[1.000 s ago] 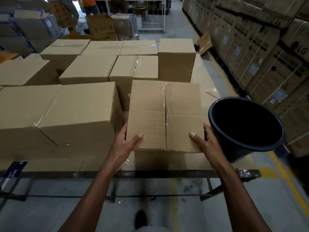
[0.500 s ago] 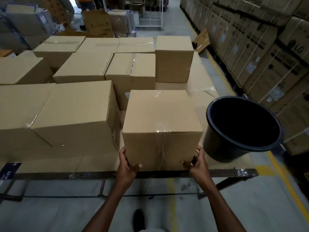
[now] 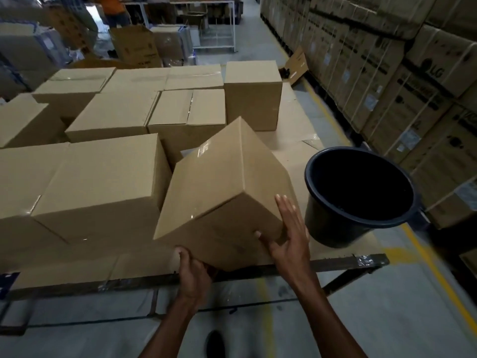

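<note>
A taped brown cardboard box [image 3: 222,192] is tilted on one corner above the near edge of the table [image 3: 348,263]. My left hand [image 3: 193,273] grips its lowest near corner from below, fingers curled under it. My right hand [image 3: 290,236] lies flat against the box's right side, fingers straight and spread, thumb on the near face.
Several sealed cardboard boxes [image 3: 103,187] fill the table to the left and behind. A black bucket [image 3: 357,195] leans at the table's right end, close to my right hand. Stacked cartons [image 3: 387,73] wall the right side beyond a yellow floor line. A person in orange [image 3: 112,9] stands far back.
The box, flat-topped half a second ago, has been turned and now stands on a corner. My left hand shifted under that corner; my right hand opened flat on the right side.
</note>
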`<state>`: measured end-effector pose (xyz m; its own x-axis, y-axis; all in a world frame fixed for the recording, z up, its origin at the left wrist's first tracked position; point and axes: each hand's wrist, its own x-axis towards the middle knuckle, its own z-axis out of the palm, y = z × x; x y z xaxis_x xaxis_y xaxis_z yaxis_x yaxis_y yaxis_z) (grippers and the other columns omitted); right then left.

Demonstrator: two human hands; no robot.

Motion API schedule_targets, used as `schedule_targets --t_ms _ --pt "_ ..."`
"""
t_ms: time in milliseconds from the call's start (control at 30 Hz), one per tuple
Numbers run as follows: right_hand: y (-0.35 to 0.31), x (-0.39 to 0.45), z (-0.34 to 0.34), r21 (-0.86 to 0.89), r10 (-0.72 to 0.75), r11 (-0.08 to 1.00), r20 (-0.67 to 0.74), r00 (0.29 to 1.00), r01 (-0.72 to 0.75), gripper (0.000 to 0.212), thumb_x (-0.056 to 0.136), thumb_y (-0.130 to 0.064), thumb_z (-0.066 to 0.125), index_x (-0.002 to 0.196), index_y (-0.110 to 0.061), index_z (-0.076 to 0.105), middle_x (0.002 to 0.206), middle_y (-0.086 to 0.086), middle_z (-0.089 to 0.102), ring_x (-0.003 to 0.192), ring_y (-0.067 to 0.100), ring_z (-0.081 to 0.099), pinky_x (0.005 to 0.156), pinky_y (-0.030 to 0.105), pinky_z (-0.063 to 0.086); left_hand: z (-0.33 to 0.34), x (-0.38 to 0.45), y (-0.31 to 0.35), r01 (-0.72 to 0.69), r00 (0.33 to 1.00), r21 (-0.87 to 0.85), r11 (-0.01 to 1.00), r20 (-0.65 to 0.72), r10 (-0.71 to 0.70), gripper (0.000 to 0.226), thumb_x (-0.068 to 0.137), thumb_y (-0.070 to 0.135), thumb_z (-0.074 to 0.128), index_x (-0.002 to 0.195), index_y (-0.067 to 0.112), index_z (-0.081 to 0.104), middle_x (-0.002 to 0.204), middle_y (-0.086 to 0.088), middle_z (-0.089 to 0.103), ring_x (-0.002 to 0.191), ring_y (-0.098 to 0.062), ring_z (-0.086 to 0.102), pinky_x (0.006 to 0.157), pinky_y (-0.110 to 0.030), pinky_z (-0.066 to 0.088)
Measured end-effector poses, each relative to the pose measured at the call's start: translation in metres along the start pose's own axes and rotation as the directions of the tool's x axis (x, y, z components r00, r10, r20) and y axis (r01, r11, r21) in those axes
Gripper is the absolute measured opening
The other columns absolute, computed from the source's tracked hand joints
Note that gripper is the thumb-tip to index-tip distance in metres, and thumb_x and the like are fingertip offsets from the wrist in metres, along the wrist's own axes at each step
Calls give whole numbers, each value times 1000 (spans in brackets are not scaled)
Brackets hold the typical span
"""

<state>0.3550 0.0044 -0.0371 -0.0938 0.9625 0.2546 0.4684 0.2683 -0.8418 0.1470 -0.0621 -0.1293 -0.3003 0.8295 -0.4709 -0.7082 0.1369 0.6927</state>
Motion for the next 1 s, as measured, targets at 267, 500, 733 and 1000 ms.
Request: schedule_targets --t_ms 267,500,733,1000 --pt "-13 6 -9 -42 -43 998 -16 999 42 83 85 -48 74 157 -50 32 165 -21 30 154 9 27 121 63 26 10 -5 -8 -22 999 -58 998 -27 21 70 94 69 44 146 23 51 146 -10 60 137 -35 51 117 -58 35" --pt "-1 -1 -14 124 49 991 38 998 -53 83 87 -56 73 155 -58 26 161 -27 32 148 7 36 113 55 45 3 -7 5 -99 992 -11 995 -84 98 72 78 54 77 140 24 56 137 -4 66 132 -29 56 112 -49 42" --pt "-14 5 -6 -85 -72 994 -18 997 70 81 86 -45 74 157 -47 34 165 -23 30 154 13 27 122 61 23 10 -3 -14 -23 998 -49 999 -53 21 65 95 59 47 146 19 51 143 -9 62 135 -33 55 114 -55 39" --pt "-37 10 17 -487 -276 822 113 954 296 84 83 -21 80 155 -39 42 164 -4 39 153 30 32 117 57 22 29 10 -55 335 936 121 934 -157 -316 69 102 68 20 138 16 48 136 -17 60 115 -38 63 97 -46 49"
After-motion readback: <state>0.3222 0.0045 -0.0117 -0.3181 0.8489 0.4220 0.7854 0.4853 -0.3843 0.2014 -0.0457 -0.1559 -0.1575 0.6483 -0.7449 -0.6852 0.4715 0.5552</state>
